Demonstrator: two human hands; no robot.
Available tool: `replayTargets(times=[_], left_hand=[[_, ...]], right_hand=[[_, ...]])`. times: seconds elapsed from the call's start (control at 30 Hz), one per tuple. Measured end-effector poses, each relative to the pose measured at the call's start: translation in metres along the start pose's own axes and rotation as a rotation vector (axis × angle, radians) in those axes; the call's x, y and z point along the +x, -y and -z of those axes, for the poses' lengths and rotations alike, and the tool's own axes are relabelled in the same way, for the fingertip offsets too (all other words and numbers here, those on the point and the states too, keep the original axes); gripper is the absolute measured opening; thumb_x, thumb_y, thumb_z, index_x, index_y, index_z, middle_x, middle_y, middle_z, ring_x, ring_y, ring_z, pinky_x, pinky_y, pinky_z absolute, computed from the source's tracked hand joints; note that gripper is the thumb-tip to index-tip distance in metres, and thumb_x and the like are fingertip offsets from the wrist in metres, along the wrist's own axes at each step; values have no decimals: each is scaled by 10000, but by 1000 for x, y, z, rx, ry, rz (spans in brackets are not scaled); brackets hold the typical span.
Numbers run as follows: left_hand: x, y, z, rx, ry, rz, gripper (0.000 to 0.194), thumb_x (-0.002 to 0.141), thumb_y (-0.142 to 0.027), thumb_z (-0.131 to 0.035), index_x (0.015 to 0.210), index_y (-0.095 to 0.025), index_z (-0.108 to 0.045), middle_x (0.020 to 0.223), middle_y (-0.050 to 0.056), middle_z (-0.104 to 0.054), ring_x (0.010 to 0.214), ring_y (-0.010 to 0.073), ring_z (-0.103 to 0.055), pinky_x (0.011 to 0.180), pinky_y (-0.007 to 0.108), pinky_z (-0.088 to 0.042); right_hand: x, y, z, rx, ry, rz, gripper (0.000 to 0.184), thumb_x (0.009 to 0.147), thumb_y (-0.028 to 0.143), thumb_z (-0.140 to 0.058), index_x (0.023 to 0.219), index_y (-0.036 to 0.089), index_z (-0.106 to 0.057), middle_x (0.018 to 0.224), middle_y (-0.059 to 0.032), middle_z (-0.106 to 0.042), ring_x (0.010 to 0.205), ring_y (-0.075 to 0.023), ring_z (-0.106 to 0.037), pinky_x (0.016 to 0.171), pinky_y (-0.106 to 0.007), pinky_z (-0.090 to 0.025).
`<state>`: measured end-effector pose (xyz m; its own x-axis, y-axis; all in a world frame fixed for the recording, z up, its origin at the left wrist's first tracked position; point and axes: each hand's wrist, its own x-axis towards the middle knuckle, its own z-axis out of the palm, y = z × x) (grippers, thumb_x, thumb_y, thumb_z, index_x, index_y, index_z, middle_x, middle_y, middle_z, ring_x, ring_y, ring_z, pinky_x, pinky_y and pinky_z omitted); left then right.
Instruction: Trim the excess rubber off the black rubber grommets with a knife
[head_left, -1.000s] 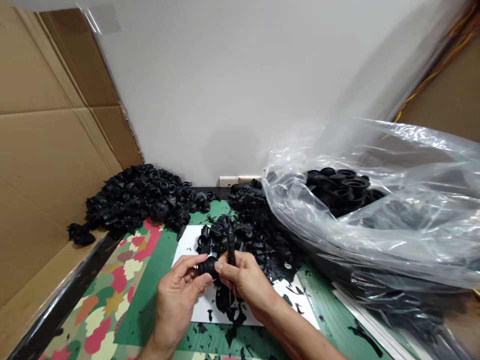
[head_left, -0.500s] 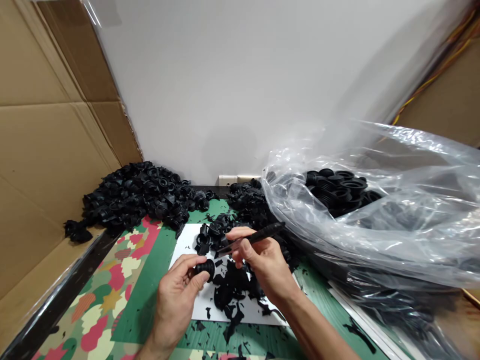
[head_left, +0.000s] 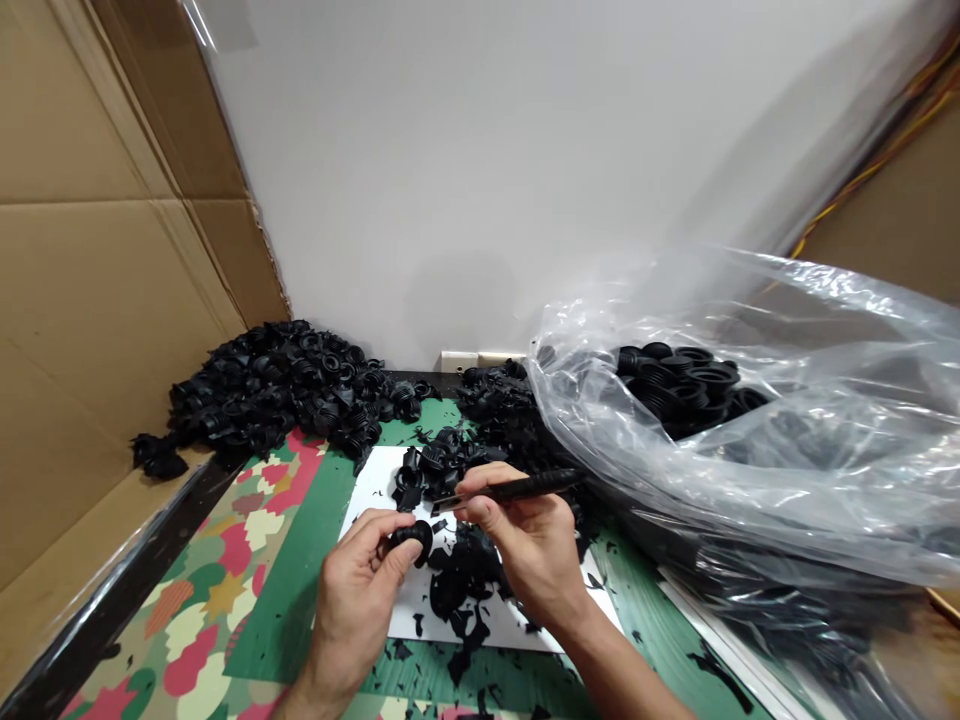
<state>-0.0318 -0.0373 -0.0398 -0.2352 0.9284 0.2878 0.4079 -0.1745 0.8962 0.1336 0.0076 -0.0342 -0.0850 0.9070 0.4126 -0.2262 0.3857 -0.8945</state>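
My left hand pinches a small round black ribbed rubber part between thumb and fingers. A thin black sliver shows just beside its right edge; whether it is attached I cannot tell. In my right hand is a craft knife with a black handle, its blade pointing left, just above and to the right of the part. Beneath both hands lies a white sheet, strewn with black rubber scraps. Several ribbed pieces sit at the sheet's far side.
A large heap of black rubber pieces stands at the back left by the cardboard. More black scraps lie at the back. On the right, a clear plastic bag holds many black ribbed parts. A green mat covers the table.
My right hand has tilted the knife flatter, its blade moving slightly up. The rubber part has turned a little in my left hand, and a sliver now shows beside it.
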Motion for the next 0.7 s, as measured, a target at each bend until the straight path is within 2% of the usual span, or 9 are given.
replayTargets(times=[0.2, 0.47, 0.7], left_hand=[[0, 1, -2, 67, -6, -69, 111, 733, -271, -649, 803, -207, -705, 755, 11, -650, 526, 111, -530, 476, 218, -449], [-2, 11, -2, 103, 68, -103, 109, 786, -269, -628, 859, -213, -686, 780, 16, -631, 570, 119, -536, 508, 223, -441], [-4, 9, -2, 139, 80, -172, 96, 805, -243, -615, 875, -212, -674, 795, 17, -633, 561, 111, -534, 514, 220, -445]], right_hand=[[0, 1, -2, -5, 14, 4, 120, 824, 301, -621, 833, 186, -656, 770, -29, -610, 647, -153, -588, 603, -285, -496], [-5, 7, -18, -162, 101, 191, 91, 835, 258, -609, 797, 190, -655, 744, -43, -650, 702, -170, -611, 647, -279, -488], [-4, 5, -19, -218, 96, 217, 143, 847, 303, -593, 784, 194, -661, 727, -42, -664, 657, -165, -615, 610, -268, -493]])
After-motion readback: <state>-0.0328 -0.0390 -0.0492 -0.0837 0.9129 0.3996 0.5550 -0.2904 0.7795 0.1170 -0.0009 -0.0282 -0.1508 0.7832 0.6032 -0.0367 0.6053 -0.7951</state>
